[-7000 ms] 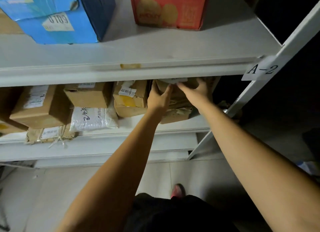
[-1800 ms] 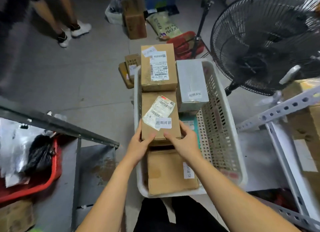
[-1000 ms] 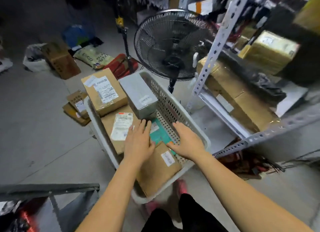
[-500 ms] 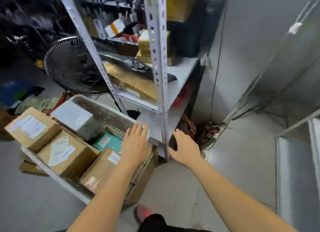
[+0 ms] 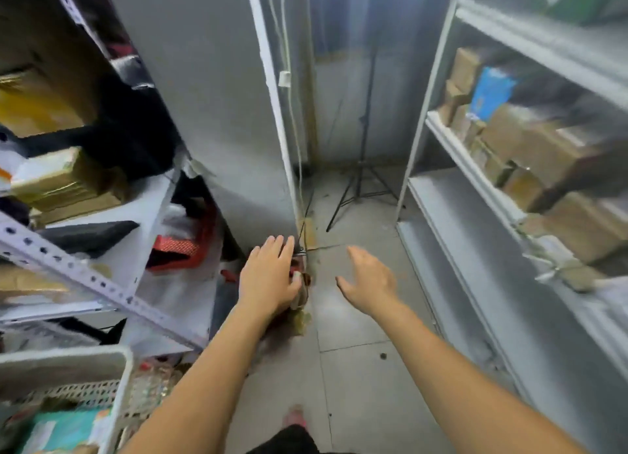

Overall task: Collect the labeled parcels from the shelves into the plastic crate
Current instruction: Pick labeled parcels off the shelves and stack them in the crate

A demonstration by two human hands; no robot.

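Cardboard-brown parcels [image 5: 543, 151] stacked on middle tier of right-hand shelves [image 5: 475, 250], well apart from both hands. Left hand [image 5: 268, 277] and right hand [image 5: 368, 280] empty, fingers straight and spread, in mid-air above floor. White plastic crate [image 5: 68, 358] at lower left, left of left forearm; teal parcel [image 5: 68, 430] flat inside, pale label up.

Risks, as judged: tripod [image 5: 362, 182] legs and hanging cord [image 5: 292, 114] in narrow aisle, likely to snag a foot. Dim light and blur, so easy to grab an unlabeled box.

Shelf parcels lined along tier, row running away from viewer. Single long axes too blurred to call. Crate cropped, axis unreadable.
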